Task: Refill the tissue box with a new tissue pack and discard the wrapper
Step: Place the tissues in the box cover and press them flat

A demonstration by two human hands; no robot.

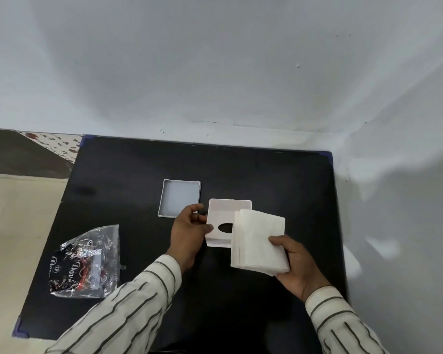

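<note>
While a person leans over a dark tabletop (pixel 138 175) pushed into a pale wall corner, both striped-sleeved arms reach in from six o'clock toward the middle of the surface. At centre lies the white tissue box shell (pixel 223 221), turned upside down so its open side faces up and the oval dispensing slot shows dark in its floor; it appears to hold nothing yet. The left hand (pixel 189 233), at nine o'clock of the shell, pinches its near left wall between thumb and fingers, probably to keep it from sliding while it is filled. The right hand (pixel 296 261), at four o'clock of the shell, is closed on a bare stack of white tissues (pixel 257 241), thumb on top and fingers beneath, holding it tilted so that its far edge overlaps the shell's right side; this looks like lining the stack up before lowering it in. At eleven o'clock of the shell, just beside it, the grey base tray (pixel 179 198) rests open side up and empty, seemingly set aside until the shell is packed and can be closed. Well apart at eight o'clock, near the tabletop's left edge, lies the crumpled clear wrapper (pixel 87 261) with dark printed lettering, already stripped off and not yet thrown away.
</note>
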